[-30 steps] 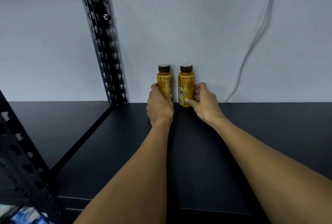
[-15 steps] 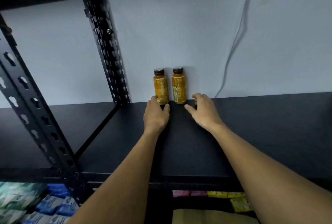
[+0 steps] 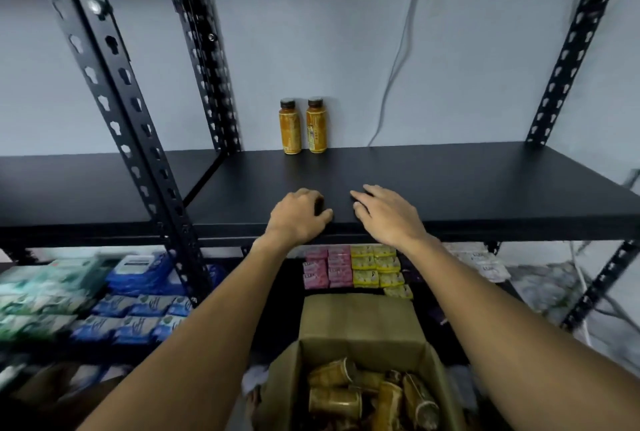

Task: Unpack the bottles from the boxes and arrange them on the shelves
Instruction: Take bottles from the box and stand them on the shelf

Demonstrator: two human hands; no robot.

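Bottles point(image 3: 290, 126) upright on shelf point(image 3: 450, 181), box point(image 3: 360, 326) below

Bottle labels point(image 3: 317, 129) – print blurred, nothing legible

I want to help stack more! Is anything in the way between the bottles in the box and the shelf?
Nothing visible is. The cardboard box is open on top, its bottles lie loose, and the black shelf shows bare room beside the two standing bottles. The left hand and right hand hold nothing.
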